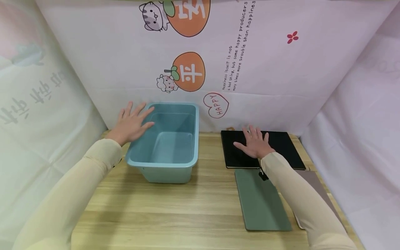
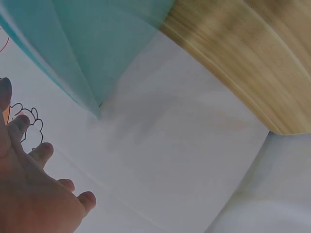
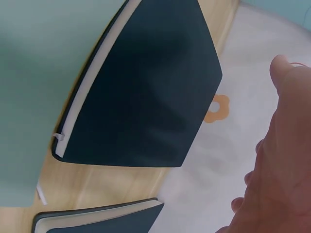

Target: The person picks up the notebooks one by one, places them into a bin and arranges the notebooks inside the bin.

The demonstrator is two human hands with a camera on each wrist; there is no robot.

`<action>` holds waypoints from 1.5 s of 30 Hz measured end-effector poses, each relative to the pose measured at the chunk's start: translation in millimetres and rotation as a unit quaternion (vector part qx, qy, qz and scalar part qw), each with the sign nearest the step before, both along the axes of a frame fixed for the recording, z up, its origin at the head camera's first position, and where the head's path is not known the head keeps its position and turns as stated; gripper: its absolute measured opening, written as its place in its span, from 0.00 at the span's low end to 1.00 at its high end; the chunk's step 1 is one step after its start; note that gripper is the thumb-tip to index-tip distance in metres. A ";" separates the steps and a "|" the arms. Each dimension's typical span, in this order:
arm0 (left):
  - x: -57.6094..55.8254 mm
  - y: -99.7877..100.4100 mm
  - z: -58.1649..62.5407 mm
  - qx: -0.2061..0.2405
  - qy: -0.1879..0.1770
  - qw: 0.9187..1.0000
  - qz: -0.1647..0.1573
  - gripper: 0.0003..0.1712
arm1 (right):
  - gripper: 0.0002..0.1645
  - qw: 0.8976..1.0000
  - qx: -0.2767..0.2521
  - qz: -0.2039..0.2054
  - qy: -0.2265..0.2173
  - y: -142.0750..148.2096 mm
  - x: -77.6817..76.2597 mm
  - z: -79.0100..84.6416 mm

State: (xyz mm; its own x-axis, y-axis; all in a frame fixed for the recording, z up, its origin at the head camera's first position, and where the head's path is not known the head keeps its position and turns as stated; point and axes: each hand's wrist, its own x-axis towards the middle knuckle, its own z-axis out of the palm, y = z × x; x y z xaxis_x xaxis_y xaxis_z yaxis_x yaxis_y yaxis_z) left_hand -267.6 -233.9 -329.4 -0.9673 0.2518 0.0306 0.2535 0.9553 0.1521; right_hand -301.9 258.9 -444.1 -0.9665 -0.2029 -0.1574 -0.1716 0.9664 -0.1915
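A light blue plastic bin [image 1: 196,139] stands at the back left of the wooden table. Over its left rim my left hand [image 1: 129,123] hovers with fingers spread, holding nothing; the left wrist view shows this hand apart from the bin. My right hand [image 1: 255,144], fingers also spread, is held above dark notebooks at the back right. Two of them appear in the right wrist view: a large dark notebook [image 3: 146,87] and part of another dark notebook [image 3: 116,221]. A green notebook [image 1: 260,205] lies in front of them. My right sleeve partly hides a grey-brown notebook [image 1: 315,184].
White printed cloth [image 1: 265,69] hangs behind the wooden table [image 1: 175,215], and more white cloth [image 1: 368,139] encloses both sides. The bin's inner floor [image 1: 173,146] is visible. A small black piece [image 1: 263,175] shows beside my right cuff.
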 end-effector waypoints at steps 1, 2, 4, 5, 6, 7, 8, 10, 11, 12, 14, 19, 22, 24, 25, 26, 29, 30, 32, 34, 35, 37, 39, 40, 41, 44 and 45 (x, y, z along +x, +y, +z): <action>0.5 -1.4 -1.0 0.002 0.002 1.000 -0.001 0.39 | 0.62 1.000 -0.001 -0.001 -0.001 0.8 -0.8 -2.0; 1.2 -2.5 -1.7 0.005 0.003 1.000 -0.003 0.39 | 0.63 1.000 0.000 -0.002 -0.003 1.7 -1.4 -3.9; 2.5 -4.1 -3.1 0.008 0.004 1.000 -0.003 0.39 | 0.63 1.000 -0.001 -0.005 -0.006 1.8 -1.2 -6.5; 3.4 -4.5 -3.4 0.010 0.003 1.000 -0.003 0.39 | 0.64 1.000 -0.003 -0.005 -0.009 1.9 -0.9 -7.4; 4.0 -4.7 -3.7 0.013 0.000 1.000 -0.003 0.39 | 0.64 1.000 -0.004 -0.006 -0.010 1.9 -0.2 -7.9; 4.7 -4.8 -3.9 0.015 -0.001 1.000 -0.003 0.39 | 0.64 1.000 -0.006 -0.008 -0.011 1.8 0.7 -8.4; 5.2 -4.8 -4.1 0.017 -0.003 1.000 -0.003 0.39 | 0.64 1.000 -0.006 -0.010 -0.013 1.7 2.0 -8.5; 6.5 -4.4 -4.1 0.019 -0.007 1.000 -0.004 0.38 | 0.63 1.000 -0.010 -0.010 -0.015 1.9 4.7 -8.3; 7.0 -4.4 -4.3 0.022 -0.009 1.000 -0.005 0.38 | 0.63 1.000 -0.009 -0.010 -0.016 2.1 6.2 -8.3; 7.6 -4.5 -4.7 0.022 -0.011 1.000 -0.007 0.38 | 0.62 1.000 -0.009 -0.011 -0.018 2.5 7.2 -8.5; 8.3 -5.5 -6.2 0.022 -0.014 1.000 -0.008 0.37 | 0.62 1.000 -0.009 -0.009 -0.022 3.4 9.4 -9.0; 10.9 -9.1 -11.0 0.028 -0.014 0.999 -0.008 0.36 | 0.62 1.000 -0.001 -0.010 -0.025 5.8 11.5 -11.9; 12.2 -12.5 -13.3 0.036 -0.011 0.999 -0.007 0.36 | 0.64 1.000 -0.007 -0.011 -0.023 8.6 10.4 -16.1; 13.0 -15.1 -15.0 0.039 -0.009 0.999 -0.007 0.35 | 0.65 1.000 -0.013 -0.009 -0.022 10.6 10.2 -19.4; 13.0 -16.4 -16.1 0.041 -0.008 0.999 -0.006 0.35 | 0.66 1.000 -0.017 -0.008 -0.021 11.3 10.7 -20.5; 12.9 -17.7 -17.3 0.041 -0.008 0.999 -0.006 0.35 | 0.66 0.999 -0.022 -0.007 -0.023 12.2 10.5 -21.5; 13.0 -19.7 -20.4 0.040 -0.008 0.999 -0.008 0.36 | 0.66 0.999 -0.021 -0.009 -0.028 13.7 12.8 -22.8; 12.9 -20.1 -21.2 0.040 -0.008 0.999 -0.008 0.36 | 0.67 0.999 -0.020 -0.009 -0.030 14.6 12.8 -23.8; 13.3 -20.6 -23.2 0.039 -0.009 0.999 -0.009 0.36 | 0.67 0.999 -0.013 -0.013 -0.033 15.8 11.7 -27.9; 14.2 -20.6 -24.6 0.038 -0.010 0.999 -0.009 0.36 | 0.68 0.999 -0.002 -0.013 -0.039 16.2 11.5 -31.3; 14.5 -20.8 -25.4 0.038 -0.010 0.999 -0.009 0.36 | 0.68 0.999 0.001 -0.013 -0.041 16.7 10.9 -33.5; 15.4 -21.2 -26.6 0.038 -0.012 0.999 -0.008 0.36 | 0.68 0.999 0.014 -0.015 -0.047 17.0 10.3 -36.9; 15.9 -21.4 -27.9 0.040 -0.013 0.999 -0.010 0.36 | 0.67 0.998 0.016 -0.012 -0.053 16.8 11.5 -37.3; 16.1 -21.6 -28.5 0.042 -0.014 0.999 -0.009 0.36 | 0.67 0.998 0.015 -0.012 -0.055 16.3 12.4 -36.7; 16.0 -22.1 -29.4 0.043 -0.014 0.999 -0.009 0.35 | 0.66 0.998 0.015 -0.013 -0.056 15.8 13.6 -35.9; 15.7 -23.6 -32.0 0.048 -0.007 0.999 -0.008 0.35 | 0.63 0.998 0.014 -0.013 -0.056 13.1 17.8 -32.4; 15.7 -24.2 -32.8 0.049 -0.005 0.999 -0.007 0.35 | 0.62 0.998 0.015 -0.013 -0.057 12.3 19.0 -31.6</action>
